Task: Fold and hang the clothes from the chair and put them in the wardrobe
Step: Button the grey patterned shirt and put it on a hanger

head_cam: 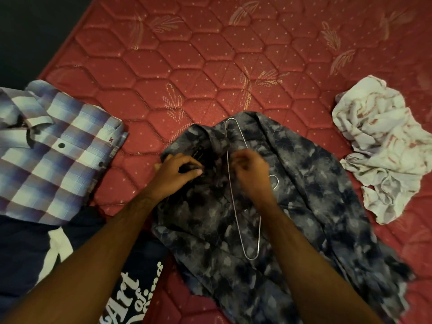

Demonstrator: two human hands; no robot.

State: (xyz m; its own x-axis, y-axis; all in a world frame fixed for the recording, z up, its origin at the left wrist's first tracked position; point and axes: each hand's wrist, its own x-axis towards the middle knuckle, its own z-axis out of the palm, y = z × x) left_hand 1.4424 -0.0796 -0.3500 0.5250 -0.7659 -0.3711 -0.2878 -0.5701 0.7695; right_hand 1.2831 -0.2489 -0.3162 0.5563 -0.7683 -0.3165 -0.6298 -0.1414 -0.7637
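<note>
I see the dark patterned shirt (304, 195) spread on the red mattress (210, 66), with a wire hanger (230, 183) lying on top of it. My left hand (177, 174) pinches the fabric near the collar, fingers curled on it. My right hand (251, 170) has curled fingers at the hanger and the shirt front; which one it grips I cannot tell. A folded plaid shirt (53, 150) lies to the left, a navy printed garment (131, 288) near me, and a crumpled white cloth (385, 146) to the right.

red quilted mattress (233, 66); perhaps dark floor (28, 31)
</note>
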